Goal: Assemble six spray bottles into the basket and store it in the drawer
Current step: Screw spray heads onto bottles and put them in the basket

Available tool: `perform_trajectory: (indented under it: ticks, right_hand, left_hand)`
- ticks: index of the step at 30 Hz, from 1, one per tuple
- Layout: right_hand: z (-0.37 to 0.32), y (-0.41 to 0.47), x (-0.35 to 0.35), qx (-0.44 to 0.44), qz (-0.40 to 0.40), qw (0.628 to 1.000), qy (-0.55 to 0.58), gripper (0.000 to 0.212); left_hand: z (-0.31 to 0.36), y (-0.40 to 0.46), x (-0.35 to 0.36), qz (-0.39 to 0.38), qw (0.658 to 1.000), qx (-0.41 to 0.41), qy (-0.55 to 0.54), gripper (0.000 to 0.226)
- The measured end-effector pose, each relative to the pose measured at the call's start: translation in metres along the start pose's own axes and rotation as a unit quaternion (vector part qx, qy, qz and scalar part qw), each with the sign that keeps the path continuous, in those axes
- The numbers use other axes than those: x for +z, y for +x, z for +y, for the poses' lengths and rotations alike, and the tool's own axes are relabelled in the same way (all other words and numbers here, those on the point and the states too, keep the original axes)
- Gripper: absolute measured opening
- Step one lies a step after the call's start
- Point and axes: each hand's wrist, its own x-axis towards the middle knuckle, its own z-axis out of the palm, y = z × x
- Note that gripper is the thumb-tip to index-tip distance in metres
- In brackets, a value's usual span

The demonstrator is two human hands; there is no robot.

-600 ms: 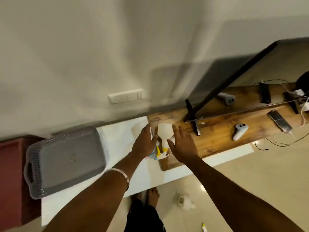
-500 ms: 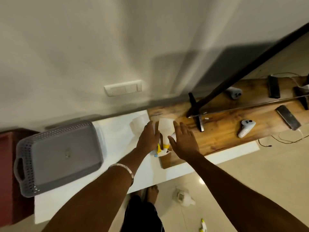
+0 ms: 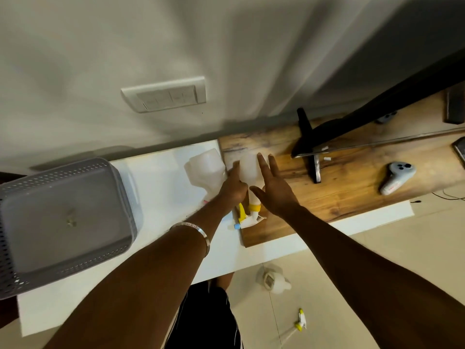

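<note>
Spray bottle of translucent white plastic with a yellow collar and trigger (image 3: 247,172) lies on the table (image 3: 161,172) where white top meets wood slab, between both hands. The left hand (image 3: 232,188) has its grip curled at the bottle's neck, forefinger along its side; the right hand (image 3: 273,190) is spread flat against the other side. This looks like the collecting step. Next, lift it firmly and carry it left into the grey perforated plastic basket (image 3: 120,187).
</note>
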Motion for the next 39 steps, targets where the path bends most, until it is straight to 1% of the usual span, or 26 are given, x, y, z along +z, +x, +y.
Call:
perform_trajectory:
  ticks: [4,7,10,13,15,17,19,21,25,29,34,37,39]
  right_hand:
    - [0.008,0.011,-0.007,0.02,0.009,0.998,0.063,0.087]
    - [0.012,0.011,-0.014,0.029,-0.016,0.994,0.105,0.086]
    - [0.015,0.007,-0.021,0.055,-0.035,0.983,0.169,0.083]
    - [0.01,-0.003,-0.031,0.117,-0.05,0.952,0.279,0.073]
    - [0.003,-0.012,-0.039,0.162,-0.062,0.918,0.357,0.066]
    - [-0.007,-0.024,-0.046,0.19,-0.068,0.892,0.405,0.058]
    - [-0.019,-0.035,-0.051,0.201,-0.07,0.877,0.43,0.051]
    - [-0.036,-0.047,-0.054,0.203,-0.077,0.871,0.441,0.046]
    - [-0.08,-0.068,-0.054,0.219,-0.094,0.847,0.475,0.031]
    - [-0.13,-0.083,-0.046,0.195,-0.123,0.857,0.462,0.038]
    - [-0.205,-0.093,-0.022,0.181,-0.161,0.868,0.434,0.035]
    - [-0.258,-0.091,0.008,0.154,-0.177,0.883,0.406,0.04]
    - [-0.294,-0.09,0.03,0.148,-0.184,0.887,0.397,0.041]
  left_hand:
    - [0.009,0.004,-0.001,-0.011,0.998,-0.019,-0.065,0.045]
    - [0.013,0.0,-0.006,-0.016,0.997,-0.02,-0.071,0.045]
    - [0.017,-0.007,-0.013,-0.044,0.998,-0.007,-0.043,0.049]
    - [0.021,-0.016,-0.024,-0.052,0.998,-0.013,-0.033,0.043]
    - [0.024,-0.026,-0.032,-0.057,0.996,-0.026,-0.07,0.039]
    - [0.029,-0.042,-0.038,-0.048,0.994,-0.029,-0.098,0.035]
    - [0.033,-0.057,-0.044,-0.025,0.995,-0.03,-0.092,0.035]
    - [0.035,-0.076,-0.051,-0.002,0.994,-0.042,-0.101,0.038]
    - [0.033,-0.114,-0.076,0.026,0.983,-0.047,-0.173,0.039]
    - [0.016,-0.149,-0.113,0.065,0.976,-0.024,-0.204,0.036]
    - [-0.026,-0.181,-0.174,0.107,0.967,-0.014,-0.23,0.03]
    - [-0.061,-0.196,-0.222,0.136,0.956,-0.011,-0.26,0.03]
    - [-0.085,-0.205,-0.255,0.159,0.952,-0.009,-0.262,0.03]
